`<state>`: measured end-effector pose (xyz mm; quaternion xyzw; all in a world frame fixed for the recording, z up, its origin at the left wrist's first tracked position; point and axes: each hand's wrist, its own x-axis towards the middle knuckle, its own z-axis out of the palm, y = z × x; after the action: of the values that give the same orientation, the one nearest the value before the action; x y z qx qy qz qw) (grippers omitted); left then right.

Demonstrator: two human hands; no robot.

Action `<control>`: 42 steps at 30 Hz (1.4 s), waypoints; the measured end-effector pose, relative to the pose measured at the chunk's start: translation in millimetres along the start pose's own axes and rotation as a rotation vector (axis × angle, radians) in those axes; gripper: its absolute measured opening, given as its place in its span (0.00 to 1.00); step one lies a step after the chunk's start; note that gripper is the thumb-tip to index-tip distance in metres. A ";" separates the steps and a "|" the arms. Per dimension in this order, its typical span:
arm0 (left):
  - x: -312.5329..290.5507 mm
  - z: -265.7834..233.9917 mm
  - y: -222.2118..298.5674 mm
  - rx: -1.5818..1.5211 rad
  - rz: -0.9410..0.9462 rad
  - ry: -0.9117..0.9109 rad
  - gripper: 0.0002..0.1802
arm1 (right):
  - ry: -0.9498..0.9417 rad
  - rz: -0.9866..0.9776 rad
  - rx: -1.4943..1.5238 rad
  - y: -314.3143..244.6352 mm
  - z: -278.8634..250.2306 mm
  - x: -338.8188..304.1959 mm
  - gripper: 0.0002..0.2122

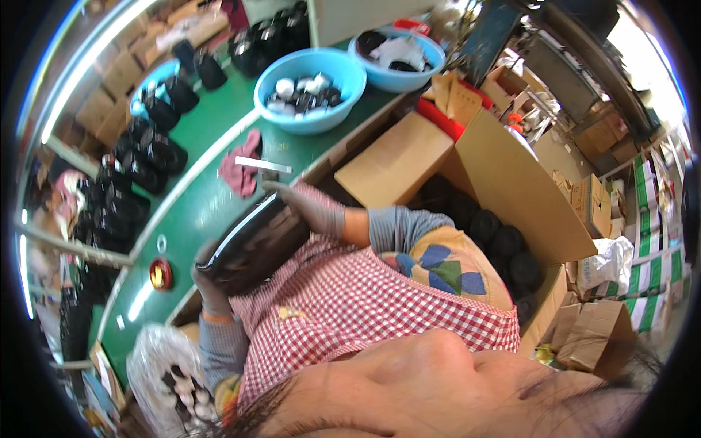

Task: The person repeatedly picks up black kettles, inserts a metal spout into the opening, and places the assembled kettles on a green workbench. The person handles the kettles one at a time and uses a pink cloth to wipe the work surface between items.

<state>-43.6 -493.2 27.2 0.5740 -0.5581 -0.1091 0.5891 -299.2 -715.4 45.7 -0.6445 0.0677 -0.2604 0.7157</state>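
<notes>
Between my two hands, in thin grey gloves, is a large glossy black container [257,247], held tilted in front of my checked apron. My left hand [212,286] grips its lower left end. At the upper right end my right hand [319,210] is closed around the other side. A pale reflection runs along its long edge. On the green workbench [208,197] just beyond lie a dusty-pink cloth [242,166] and a white strip [263,165]. A small red round thing [161,274] with yellow in its middle sits left of my left hand.
Two light-blue basins [310,124] of small black and white parts stand at the back. Several glossy black containers [150,150] line the far side. To my right is an open carton [511,171] with dark round pieces. A clear plastic bag [157,365] of parts is lower left.
</notes>
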 end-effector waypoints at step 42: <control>-12.8 53.1 74.9 0.450 -0.231 -0.365 0.33 | -0.684 -0.271 -1.044 -13.3 31.9 37.5 0.22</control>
<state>-128.0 -489.1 65.2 0.7206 -0.5957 -0.1504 0.3213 -257.1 -704.8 72.5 -0.9579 -0.1289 -0.0609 0.2493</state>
